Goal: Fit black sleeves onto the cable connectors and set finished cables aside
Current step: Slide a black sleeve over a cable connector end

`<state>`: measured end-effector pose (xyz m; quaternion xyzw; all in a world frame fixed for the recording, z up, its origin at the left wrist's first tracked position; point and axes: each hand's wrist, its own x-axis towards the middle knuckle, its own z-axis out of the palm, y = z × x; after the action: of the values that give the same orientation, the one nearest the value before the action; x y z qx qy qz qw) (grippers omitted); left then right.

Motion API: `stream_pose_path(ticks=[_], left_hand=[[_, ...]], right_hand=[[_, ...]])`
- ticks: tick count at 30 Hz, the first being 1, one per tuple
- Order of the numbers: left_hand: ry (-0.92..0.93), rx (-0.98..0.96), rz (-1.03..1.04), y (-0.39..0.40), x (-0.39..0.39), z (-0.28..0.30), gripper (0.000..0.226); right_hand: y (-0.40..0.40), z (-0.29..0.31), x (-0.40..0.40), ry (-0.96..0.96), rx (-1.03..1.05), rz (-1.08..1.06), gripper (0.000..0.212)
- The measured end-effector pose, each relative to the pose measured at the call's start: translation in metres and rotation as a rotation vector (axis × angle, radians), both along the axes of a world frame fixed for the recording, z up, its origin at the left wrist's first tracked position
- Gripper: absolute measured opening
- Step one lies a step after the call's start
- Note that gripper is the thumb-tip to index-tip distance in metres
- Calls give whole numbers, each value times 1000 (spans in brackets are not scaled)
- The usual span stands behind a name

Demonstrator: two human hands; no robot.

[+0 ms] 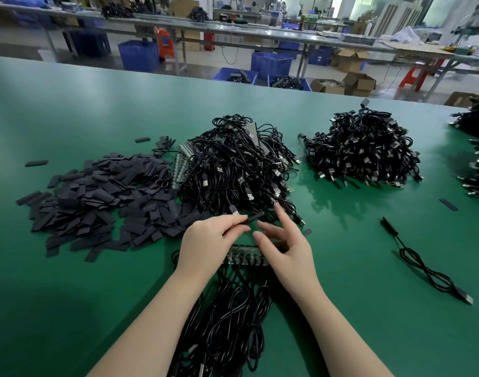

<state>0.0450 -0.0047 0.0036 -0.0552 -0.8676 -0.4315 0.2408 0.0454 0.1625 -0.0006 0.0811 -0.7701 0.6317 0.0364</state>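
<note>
- I see the left hand point(205, 240) pinching a black sleeve point(253, 217) between thumb and fingertips, the sleeve sticking out toward the big cable pile point(241, 170).
- The right hand point(283, 246) is just beside it with fingers spread and loose, gripping nothing; I read its fingertips as close to the sleeve but cannot tell if they touch it.
- Under both hands lies a green strip of small circuit boards point(246, 255), and its black cables point(232, 317) trail back toward me between my forearms.
- Left of the big cable pile, and touching its edge, sits a wide heap of loose flat sleeves point(102, 197) on the green desk point(69, 110).
- Right of the big cable pile, set apart from it, I see a second cable pile point(363, 151).
- Nearer me than that second pile, one single cable point(425, 268) lies alone on the desk, well to the right of the hands.
- One stray sleeve point(448, 204) lies between that cable and the second pile.
</note>
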Motion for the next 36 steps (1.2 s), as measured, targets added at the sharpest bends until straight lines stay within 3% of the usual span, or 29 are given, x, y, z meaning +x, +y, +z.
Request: stream_pose_path(ticks=[3, 5, 9, 12, 14, 18, 22, 26, 28, 31, 34, 36], left_hand=[[46, -69, -33, 5, 4, 3, 20], [52, -145, -83, 8, 6, 6, 23], [13, -178, -76, 10, 7, 8, 33], [39, -265, -23, 7, 7, 8, 28], [55, -252, -36, 7, 7, 9, 18], [132, -275, -62, 10, 7, 12, 22], [193, -362, -72, 9, 7, 12, 26], [323, -425, -58, 10, 6, 9, 36], [307, -375, -73, 11, 6, 10, 46], [180, -216, -88, 9, 9, 12, 69], [104, -87, -116, 8, 11, 13, 63], [17, -119, -156, 8, 10, 13, 59]], right_hand=[[2, 0, -4, -33, -21, 13, 20], [2, 1, -4, -16, -26, 20, 6], [5, 4, -4, -45, -182, -42, 25], [9, 10, -4, -82, -291, -75, 21], [9, 10, -4, -84, -259, -42, 16], [2, 10, -1, -8, -107, 29, 20], [4, 12, -1, -21, -183, 17, 31], [6, 12, 0, -40, -247, 10, 22], [3, 14, 1, -61, -324, 3, 8], [4, 25, -3, -89, -510, -22, 13], [16, 47, -11, -106, -752, -12, 10], [31, 61, -16, -100, -867, -33, 15]])
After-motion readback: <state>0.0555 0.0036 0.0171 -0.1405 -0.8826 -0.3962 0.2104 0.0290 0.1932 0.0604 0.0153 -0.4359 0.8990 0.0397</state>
